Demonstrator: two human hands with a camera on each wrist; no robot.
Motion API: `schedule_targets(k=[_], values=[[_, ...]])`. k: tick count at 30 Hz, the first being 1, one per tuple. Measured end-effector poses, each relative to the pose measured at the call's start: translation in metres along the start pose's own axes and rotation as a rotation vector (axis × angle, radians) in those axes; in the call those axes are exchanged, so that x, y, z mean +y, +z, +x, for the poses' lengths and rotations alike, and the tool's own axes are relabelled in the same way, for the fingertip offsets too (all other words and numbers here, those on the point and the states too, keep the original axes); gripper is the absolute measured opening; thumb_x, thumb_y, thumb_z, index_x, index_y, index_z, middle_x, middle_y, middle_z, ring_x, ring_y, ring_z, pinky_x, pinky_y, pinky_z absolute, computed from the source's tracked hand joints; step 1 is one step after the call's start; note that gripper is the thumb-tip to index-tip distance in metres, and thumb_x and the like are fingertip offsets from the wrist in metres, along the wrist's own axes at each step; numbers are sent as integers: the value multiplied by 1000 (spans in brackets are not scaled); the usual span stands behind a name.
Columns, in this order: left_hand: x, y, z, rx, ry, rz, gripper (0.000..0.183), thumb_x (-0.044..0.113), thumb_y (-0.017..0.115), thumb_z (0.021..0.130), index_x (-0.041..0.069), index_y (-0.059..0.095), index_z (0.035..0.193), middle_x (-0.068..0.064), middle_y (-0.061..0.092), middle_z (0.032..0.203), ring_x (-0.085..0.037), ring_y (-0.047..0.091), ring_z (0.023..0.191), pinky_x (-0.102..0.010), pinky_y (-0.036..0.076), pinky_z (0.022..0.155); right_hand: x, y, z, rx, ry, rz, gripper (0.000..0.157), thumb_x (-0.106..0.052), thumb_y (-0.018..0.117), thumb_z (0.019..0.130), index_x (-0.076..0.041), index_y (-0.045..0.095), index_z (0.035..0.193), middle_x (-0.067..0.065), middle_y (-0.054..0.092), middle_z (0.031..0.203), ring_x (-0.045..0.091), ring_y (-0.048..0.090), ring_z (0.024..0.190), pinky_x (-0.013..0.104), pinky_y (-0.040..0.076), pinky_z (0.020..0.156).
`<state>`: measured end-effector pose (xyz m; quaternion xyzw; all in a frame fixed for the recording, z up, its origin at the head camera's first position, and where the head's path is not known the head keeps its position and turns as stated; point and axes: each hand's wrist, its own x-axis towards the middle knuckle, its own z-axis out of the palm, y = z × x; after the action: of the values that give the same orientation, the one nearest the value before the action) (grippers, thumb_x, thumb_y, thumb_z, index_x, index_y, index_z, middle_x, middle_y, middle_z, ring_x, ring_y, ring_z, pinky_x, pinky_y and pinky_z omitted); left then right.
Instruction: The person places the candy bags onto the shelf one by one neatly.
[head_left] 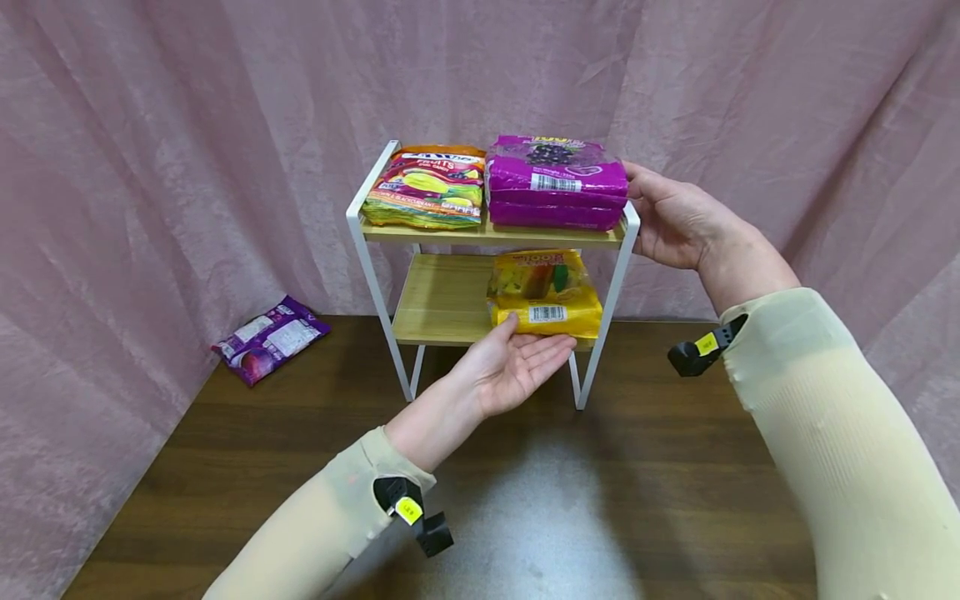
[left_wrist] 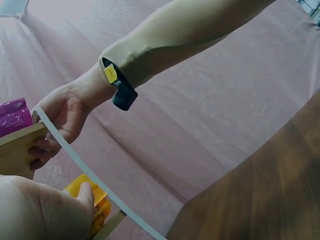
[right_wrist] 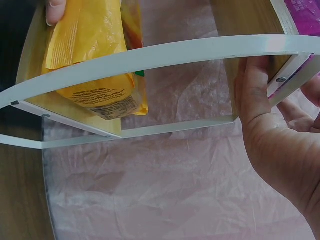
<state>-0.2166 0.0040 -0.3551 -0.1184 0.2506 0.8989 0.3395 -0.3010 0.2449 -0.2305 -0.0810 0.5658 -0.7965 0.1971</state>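
A two-tier rack with wooden shelves and a white metal frame (head_left: 377, 275) stands before me. On its top shelf, a purple pack with a grape picture (head_left: 577, 187) lies beside an orange-and-green fruit candy pack (head_left: 431, 187). The lower shelf (head_left: 442, 292) bears a yellow pack (head_left: 551, 292) at its right side. Palm up, my left hand (head_left: 517, 371) is at that shelf's front edge, fingers nearly straight, thumb against the yellow pack. My right hand (head_left: 678, 217) grips the top shelf's right end, fingers under the board (right_wrist: 225, 75) and thumb up beside the purple pack.
A dark purple packet (head_left: 272, 340) lies on the brown wooden surface (head_left: 300, 467) left of the rack. Pink curtains (head_left: 262, 125) hang close behind and along both sides. Each wrist carries a small black camera.
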Motion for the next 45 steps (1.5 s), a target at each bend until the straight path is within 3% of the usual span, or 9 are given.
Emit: schedule_targets(k=[4, 9, 15, 20, 24, 29, 32, 38, 45], values=[[-1, -2, -4, -29, -24, 1, 71, 49, 36, 110, -11, 33, 150, -30, 44, 150, -38, 50, 136, -40, 46, 108, 0, 1, 0, -9, 1, 2, 57, -8, 41, 108, -27, 32, 161, 12, 68, 125, 23, 71, 95, 37, 61, 82], [-5, -5, -13, -80, -73, 45, 79, 53, 35, 109, -5, 15, 160, -30, 33, 158, -41, 47, 138, -42, 43, 112, -1, 1, 1, -21, 4, 8, 58, -7, 37, 108, -28, 29, 162, 12, 68, 124, 23, 71, 95, 38, 61, 81], [-8, -16, -27, -122, -78, 268, 76, 55, 32, 109, 5, 12, 164, -28, 27, 162, -46, 41, 141, -49, 42, 112, -2, 2, 2, -24, 6, -1, 59, -7, 38, 108, -28, 28, 162, 13, 67, 125, 23, 71, 96, 37, 61, 82], [-9, -28, -34, -146, -23, 598, 72, 58, 31, 109, 13, 19, 165, -22, 28, 163, -44, 41, 142, -53, 44, 109, -3, 2, 2, -18, 7, -11, 59, -8, 38, 108, -29, 28, 162, 12, 67, 126, 23, 71, 96, 37, 61, 82], [-9, -36, -40, -131, 40, 951, 71, 61, 32, 107, 20, 23, 165, -16, 33, 162, -37, 44, 141, -50, 46, 108, -3, 1, 1, -6, 10, -16, 58, -9, 43, 109, -29, 30, 161, 13, 65, 128, 23, 71, 96, 37, 61, 83], [-10, -50, -46, -157, 189, 1593, 71, 65, 26, 106, 26, 18, 165, 1, 22, 168, -20, 27, 151, -45, 29, 120, -3, 1, 1, -15, 10, -9, 58, -9, 43, 109, -29, 29, 162, 13, 65, 128, 23, 71, 95, 37, 61, 82], [-12, -58, -51, -159, 293, 1930, 72, 68, 23, 105, 31, 16, 165, 4, 15, 169, -17, 17, 154, -44, 19, 124, -3, 0, 1, -27, 10, 7, 59, -7, 38, 109, -29, 27, 163, 12, 68, 124, 22, 71, 94, 37, 61, 81], [-17, -70, -59, -241, 416, 2231, 73, 72, 21, 103, 35, 12, 165, -6, 11, 170, -27, 18, 154, -53, 19, 123, -2, 0, 0, -20, 11, 7, 60, -7, 38, 108, -29, 27, 163, 12, 68, 123, 21, 71, 93, 36, 61, 81], [-19, -81, -63, -345, 616, 2502, 70, 71, 21, 103, 40, 4, 164, -3, 3, 171, -28, 9, 156, -62, 12, 121, -1, 0, -2, 4, 15, -5, 59, -9, 42, 108, -29, 29, 162, 11, 68, 122, 21, 71, 92, 36, 61, 81]])
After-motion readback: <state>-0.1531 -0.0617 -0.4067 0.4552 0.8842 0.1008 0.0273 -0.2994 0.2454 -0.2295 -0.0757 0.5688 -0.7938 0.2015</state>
